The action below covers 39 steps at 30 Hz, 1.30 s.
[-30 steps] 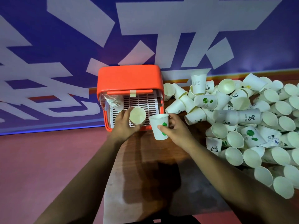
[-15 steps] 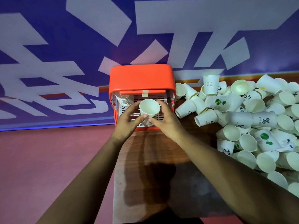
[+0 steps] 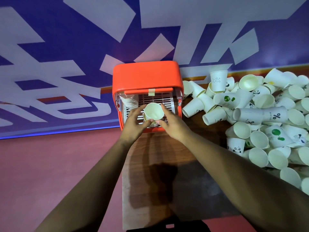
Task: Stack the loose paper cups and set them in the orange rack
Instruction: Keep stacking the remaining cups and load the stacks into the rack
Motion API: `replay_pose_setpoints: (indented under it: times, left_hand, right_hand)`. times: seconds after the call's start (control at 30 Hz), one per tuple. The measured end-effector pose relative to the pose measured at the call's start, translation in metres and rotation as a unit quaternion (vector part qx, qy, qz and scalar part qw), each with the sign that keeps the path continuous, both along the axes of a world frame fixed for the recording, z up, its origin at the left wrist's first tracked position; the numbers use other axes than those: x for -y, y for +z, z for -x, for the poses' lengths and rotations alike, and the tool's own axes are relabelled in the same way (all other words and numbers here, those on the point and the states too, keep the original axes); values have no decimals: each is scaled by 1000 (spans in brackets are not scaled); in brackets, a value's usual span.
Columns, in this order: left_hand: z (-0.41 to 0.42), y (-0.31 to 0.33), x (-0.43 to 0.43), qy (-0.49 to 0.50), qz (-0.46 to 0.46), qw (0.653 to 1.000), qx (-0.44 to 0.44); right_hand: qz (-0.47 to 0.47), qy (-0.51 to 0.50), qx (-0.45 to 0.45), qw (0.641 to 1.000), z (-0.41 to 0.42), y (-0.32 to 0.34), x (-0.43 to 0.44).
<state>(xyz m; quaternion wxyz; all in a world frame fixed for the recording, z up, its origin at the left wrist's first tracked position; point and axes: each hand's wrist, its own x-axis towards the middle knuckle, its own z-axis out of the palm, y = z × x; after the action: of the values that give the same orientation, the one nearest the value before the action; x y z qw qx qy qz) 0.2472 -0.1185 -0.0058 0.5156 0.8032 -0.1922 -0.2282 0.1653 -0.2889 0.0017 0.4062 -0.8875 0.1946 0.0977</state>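
Many loose cups [image 3: 259, 114] wait at three o'clock; left hand [image 3: 134, 125] and right hand [image 3: 174, 125] fingers [image 3: 165, 109] grip one stack [image 3: 153, 111] above the orange rack [image 3: 145, 76].

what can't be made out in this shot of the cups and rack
- Head view: how many nest in the held cups: left hand and right hand cover the lower part.
- Count in the inner stack inside the orange rack: blurred, partly under its top.
- Extent of the loose pile: cut by the right edge.
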Motion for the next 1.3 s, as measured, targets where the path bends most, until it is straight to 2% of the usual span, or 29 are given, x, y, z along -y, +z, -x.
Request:
replay_pose_setpoints:
  times: [0.13,0.27,0.47,0.6,0.77,0.93,1.03,1.13,1.3]
  left_hand:
    - [-2,-12,-2,-14,-38,999,-12]
    - [1,-18,-6,-6,-85,996,-15]
    - [30,12,-2,75,-60,995,-29]
    - [69,22,18,77,-44,995,-47]
    - [135,10,81,0,-55,994,-93]
    - [194,-8,170,-59,-101,981,-154]
    - [218,-19,218,-64,-144,974,-164]
    - [235,-27,258,-50,-170,968,-175]
    - [243,-43,291,-25,-213,965,-149]
  right_hand:
    - [20,-2,-11,1000,-3,-4,-6]
    - [-11,-19,-33,999,3,-3,-7]
    - [-20,-57,20,998,55,26,21]
    - [52,-84,-1,995,126,28,71]
    - [101,-148,-36,983,203,21,140]
    - [148,-174,-47,972,236,16,186]
    - [186,-157,-48,969,253,14,207]
    - [220,-101,-95,966,273,11,217]
    - [249,-34,-97,963,294,3,216]
